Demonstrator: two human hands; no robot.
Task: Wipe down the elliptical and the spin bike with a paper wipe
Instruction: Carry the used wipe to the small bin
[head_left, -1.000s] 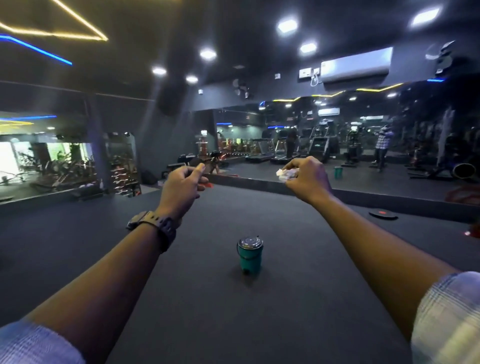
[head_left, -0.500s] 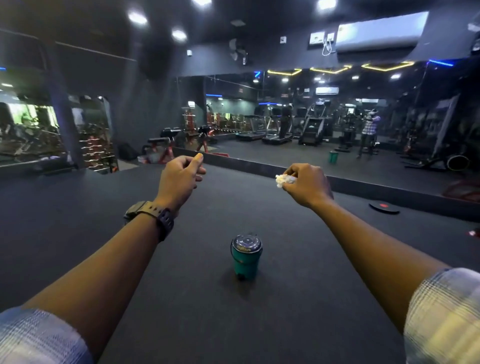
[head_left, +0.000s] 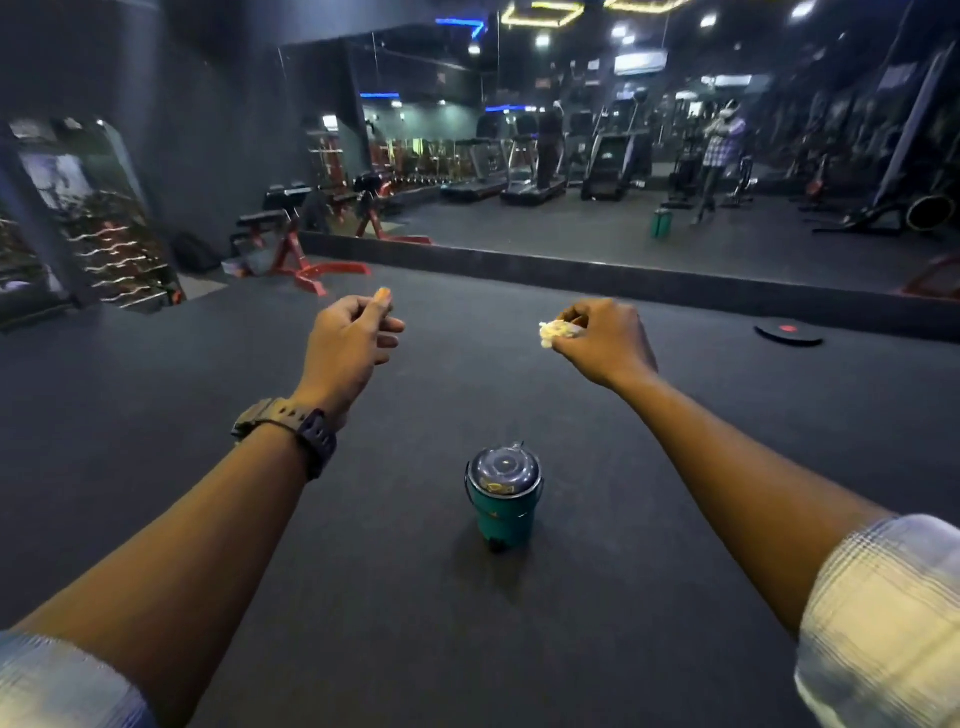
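Both my arms reach forward over the dark gym floor. My right hand (head_left: 605, 340) pinches a small crumpled white paper wipe (head_left: 555, 332) between thumb and fingertips. My left hand (head_left: 350, 345), with a watch on the wrist, has its fingers curled and holds nothing that I can see. A small teal bin with a closed dark lid (head_left: 503, 496) stands on the floor below and between my hands. I cannot pick out an elliptical or a spin bike for sure; machines show only in the wall mirror (head_left: 623, 156) at the far end.
A red-framed bench (head_left: 291, 244) stands at the far left by the mirror's low ledge. A black disc with a red centre (head_left: 788, 332) lies on the floor to the right. A weight rack (head_left: 119, 249) lines the left wall. The mirror reflects treadmills and a person.
The view has tilted down and moved nearer the bin. Both hands have dropped lower and spread apart a little; the right hand keeps hold of the wipe.
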